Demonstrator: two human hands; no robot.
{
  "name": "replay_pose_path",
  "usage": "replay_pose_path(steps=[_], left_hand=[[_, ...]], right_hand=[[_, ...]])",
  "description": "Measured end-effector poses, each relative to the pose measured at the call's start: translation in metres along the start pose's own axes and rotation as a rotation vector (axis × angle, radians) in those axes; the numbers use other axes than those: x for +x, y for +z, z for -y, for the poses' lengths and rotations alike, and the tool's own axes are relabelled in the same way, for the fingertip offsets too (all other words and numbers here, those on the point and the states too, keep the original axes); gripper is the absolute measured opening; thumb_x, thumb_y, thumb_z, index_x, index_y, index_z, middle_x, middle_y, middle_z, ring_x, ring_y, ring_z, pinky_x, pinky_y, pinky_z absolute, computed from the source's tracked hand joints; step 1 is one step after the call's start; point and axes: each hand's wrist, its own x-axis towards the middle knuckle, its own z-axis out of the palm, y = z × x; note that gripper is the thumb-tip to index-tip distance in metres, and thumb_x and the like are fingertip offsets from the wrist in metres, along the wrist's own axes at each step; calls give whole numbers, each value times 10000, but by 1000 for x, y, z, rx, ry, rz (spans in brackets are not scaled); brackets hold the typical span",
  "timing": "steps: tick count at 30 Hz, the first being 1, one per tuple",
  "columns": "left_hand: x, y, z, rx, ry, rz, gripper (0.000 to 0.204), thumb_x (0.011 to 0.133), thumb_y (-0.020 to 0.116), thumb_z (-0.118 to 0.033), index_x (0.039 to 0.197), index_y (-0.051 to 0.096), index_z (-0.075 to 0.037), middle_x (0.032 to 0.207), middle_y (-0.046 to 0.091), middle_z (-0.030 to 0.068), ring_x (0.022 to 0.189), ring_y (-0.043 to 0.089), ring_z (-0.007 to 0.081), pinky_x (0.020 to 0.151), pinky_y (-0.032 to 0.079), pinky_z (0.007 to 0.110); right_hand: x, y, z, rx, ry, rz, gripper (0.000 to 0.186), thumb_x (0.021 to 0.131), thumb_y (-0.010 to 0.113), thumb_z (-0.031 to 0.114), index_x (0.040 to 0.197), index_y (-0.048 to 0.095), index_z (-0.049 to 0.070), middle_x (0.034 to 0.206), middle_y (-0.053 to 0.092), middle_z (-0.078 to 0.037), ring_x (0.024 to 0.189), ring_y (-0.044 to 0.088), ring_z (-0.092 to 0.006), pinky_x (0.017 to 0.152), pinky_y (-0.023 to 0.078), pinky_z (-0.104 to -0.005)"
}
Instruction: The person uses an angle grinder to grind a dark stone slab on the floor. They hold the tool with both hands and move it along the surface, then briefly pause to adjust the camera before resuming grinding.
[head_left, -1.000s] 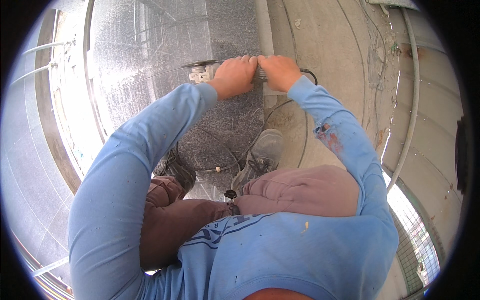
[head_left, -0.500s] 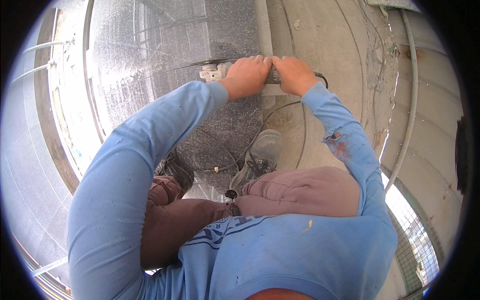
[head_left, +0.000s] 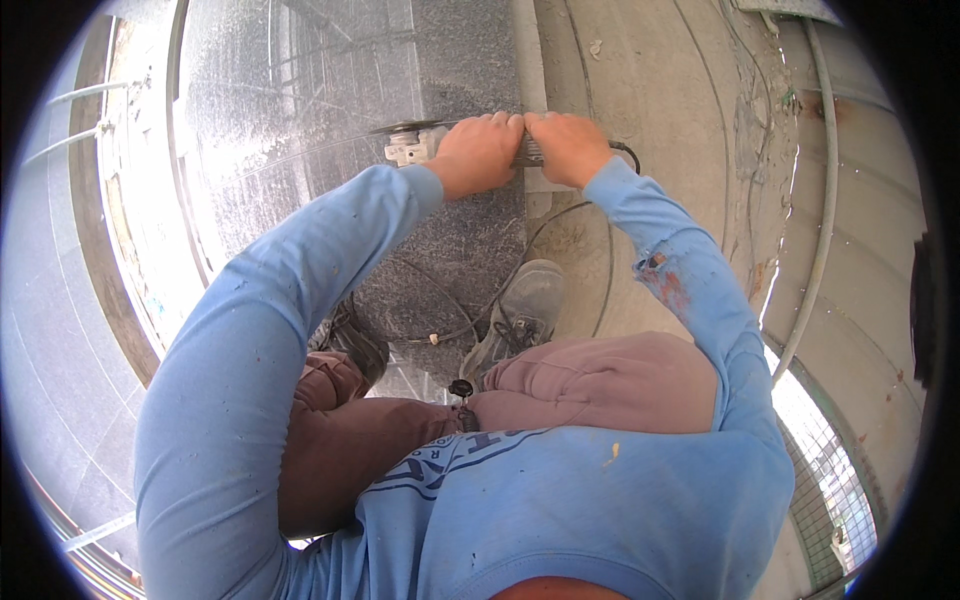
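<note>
Left hand (head_left: 478, 155) and right hand (head_left: 570, 148) both well forward of torso (head_left: 580, 500), side by side, almost touching at their inner edges. Fingers (head_left: 497, 121) of both hands curled in gripping pose, backs of hands facing up, fingertips hidden. Left arm (head_left: 225, 380) bent at elbow, forearm slanting forward and inward to left wrist (head_left: 436, 183). Right arm (head_left: 700, 270) also bent, elbow outward, forearm slanting inward to right wrist (head_left: 600, 170). Legs (head_left: 610, 380) bent, knees apart, between both arms.
</note>
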Motion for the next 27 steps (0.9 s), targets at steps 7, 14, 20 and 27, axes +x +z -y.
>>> replay_pose_path(steps=[7, 14, 20, 27], left_hand=[[-3, 5, 11, 15, -19, -8, 590, 752, 858, -229, 1197, 538, -12, 1132, 650, 173, 1067, 663, 382, 904, 546, 480], [3, 3, -2, -14, 41, -59, 546, 753, 844, -213, 1160, 535, -20, 1089, 651, 173, 1021, 675, 387, 857, 561, 479], [10, -2, -17, -33, 63, -62, 493, 766, 809, -177, 1145, 535, -23, 1082, 650, 173, 1014, 675, 380, 850, 561, 475], [7, 0, -11, -19, 42, -44, 485, 772, 798, -173, 1151, 538, -20, 1082, 652, 163, 1048, 668, 367, 880, 553, 466]], right_hand=[[6, -4, 9, 36, 17, 6, 345, 792, 696, 5, 1105, 557, 43, 1005, 708, -194, 989, 690, -412, 804, 559, -513], [-11, -14, 0, -2, 21, 5, 360, 791, 713, 8, 1118, 567, 46, 1001, 711, -189, 959, 701, -408, 790, 568, -500], [-22, -19, -8, 6, 75, 33, 396, 757, 709, -13, 1117, 560, 61, 1001, 692, -197, 979, 681, -419, 801, 550, -510], [-16, -12, -6, -8, 65, 7, 405, 752, 711, -5, 1122, 558, 59, 1003, 688, -193, 987, 679, -414, 817, 550, -507]])
